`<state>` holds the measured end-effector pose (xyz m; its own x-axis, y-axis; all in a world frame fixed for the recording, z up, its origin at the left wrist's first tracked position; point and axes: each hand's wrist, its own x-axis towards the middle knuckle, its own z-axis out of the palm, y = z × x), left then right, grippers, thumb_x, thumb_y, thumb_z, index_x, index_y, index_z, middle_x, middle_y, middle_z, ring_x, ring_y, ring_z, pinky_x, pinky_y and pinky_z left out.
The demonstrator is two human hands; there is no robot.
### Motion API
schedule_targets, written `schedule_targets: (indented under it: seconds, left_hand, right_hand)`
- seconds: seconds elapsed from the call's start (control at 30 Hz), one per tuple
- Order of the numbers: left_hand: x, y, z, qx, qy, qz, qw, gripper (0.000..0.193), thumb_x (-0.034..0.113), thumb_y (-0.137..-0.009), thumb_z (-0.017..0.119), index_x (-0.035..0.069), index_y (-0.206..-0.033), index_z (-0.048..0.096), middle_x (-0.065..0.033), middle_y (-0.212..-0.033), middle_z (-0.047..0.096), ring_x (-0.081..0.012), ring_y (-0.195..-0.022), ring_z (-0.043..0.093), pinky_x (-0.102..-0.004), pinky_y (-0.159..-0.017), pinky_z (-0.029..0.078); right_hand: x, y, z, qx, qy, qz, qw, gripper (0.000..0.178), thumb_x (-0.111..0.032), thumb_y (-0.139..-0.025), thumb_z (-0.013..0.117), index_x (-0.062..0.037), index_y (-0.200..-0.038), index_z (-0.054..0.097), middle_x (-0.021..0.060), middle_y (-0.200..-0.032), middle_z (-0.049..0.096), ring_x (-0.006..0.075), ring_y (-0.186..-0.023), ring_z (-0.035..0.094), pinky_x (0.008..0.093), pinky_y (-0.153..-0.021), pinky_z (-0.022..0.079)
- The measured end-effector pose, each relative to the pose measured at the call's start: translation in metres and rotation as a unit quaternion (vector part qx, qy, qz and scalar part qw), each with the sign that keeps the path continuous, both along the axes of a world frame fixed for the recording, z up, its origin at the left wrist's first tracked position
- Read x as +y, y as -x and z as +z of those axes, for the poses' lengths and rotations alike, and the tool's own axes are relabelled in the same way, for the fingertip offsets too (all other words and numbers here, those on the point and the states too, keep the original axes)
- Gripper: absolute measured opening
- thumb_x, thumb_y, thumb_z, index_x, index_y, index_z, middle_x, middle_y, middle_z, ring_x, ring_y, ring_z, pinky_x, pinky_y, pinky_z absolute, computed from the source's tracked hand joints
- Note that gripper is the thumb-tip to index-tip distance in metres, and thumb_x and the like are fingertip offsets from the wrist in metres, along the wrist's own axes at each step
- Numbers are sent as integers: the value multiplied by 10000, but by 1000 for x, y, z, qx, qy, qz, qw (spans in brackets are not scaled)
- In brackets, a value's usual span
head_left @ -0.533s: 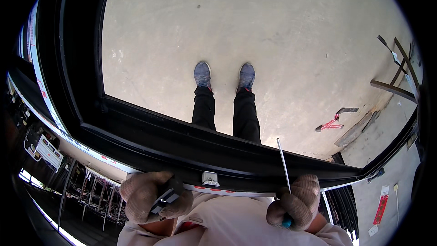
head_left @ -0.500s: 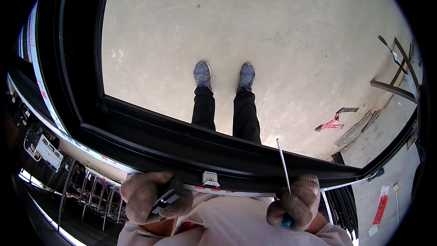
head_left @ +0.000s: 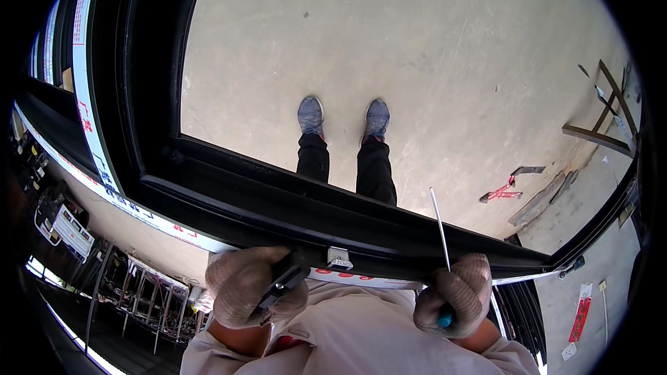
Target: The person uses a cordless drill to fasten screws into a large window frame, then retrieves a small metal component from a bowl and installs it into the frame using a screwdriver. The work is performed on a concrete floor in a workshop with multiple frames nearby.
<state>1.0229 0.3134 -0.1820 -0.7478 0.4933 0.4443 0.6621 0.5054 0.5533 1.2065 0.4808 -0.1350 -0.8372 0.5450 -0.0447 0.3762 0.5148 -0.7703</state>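
Note:
A large black window or door frame (head_left: 292,210) spans the view in front of my body, its left side rising away from me. My left hand (head_left: 240,290), in a brown knit glove, is closed around a small black fitting with a smooth flat face (head_left: 283,283); its exact kind is unclear. A small silver-and-white block (head_left: 340,257) sits on the near frame rail, between my hands. My right hand (head_left: 467,293), gloved alike, grips a screwdriver (head_left: 440,229) by its teal handle, mostly hidden in the fist. The long metal shaft points away from me, over the rail.
My shoes (head_left: 310,117) stand on the concrete floor (head_left: 431,48) seen through the frame opening. Brown metal bars (head_left: 597,137) and a red-and-black item (head_left: 506,193) lie at right. A metal rack (head_left: 156,298) and a white slatted object (head_left: 71,232) are behind at left.
The frame's left side and the silver block appear farther right. My left hand has shifted right and slightly away from me with the black fitting; the right hand with the screwdriver has moved slightly.

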Motion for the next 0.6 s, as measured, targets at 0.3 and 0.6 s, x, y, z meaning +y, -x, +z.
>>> schedule_targets:
  seconds: [0.3, 0.6]
  left_hand:
    - [6, 10, 8, -161, -44, -89, 982, 333, 350, -987, 655, 23, -925, 647, -52, -720, 665, -129, -631, 616, -252, -563, 477]
    - [9, 26, 20, -225, -85, -202, 949, 432, -59, -809, 785, 3, -1208, 631, -176, -991, 710, -228, -759, 726, -304, -612, 592]
  right_hand:
    - [1, 10, 6, -11, -10, -9, 1000, 403, 81, -561, 686, 18, -957, 648, 49, -596, 576, 215, -444, 536, 338, -457, 388]
    - [-18, 2, 6, -33, -55, -88, 994, 425, 92, -732, 674, -10, -1144, 644, 71, -745, 641, 256, -639, 620, 393, -615, 497]
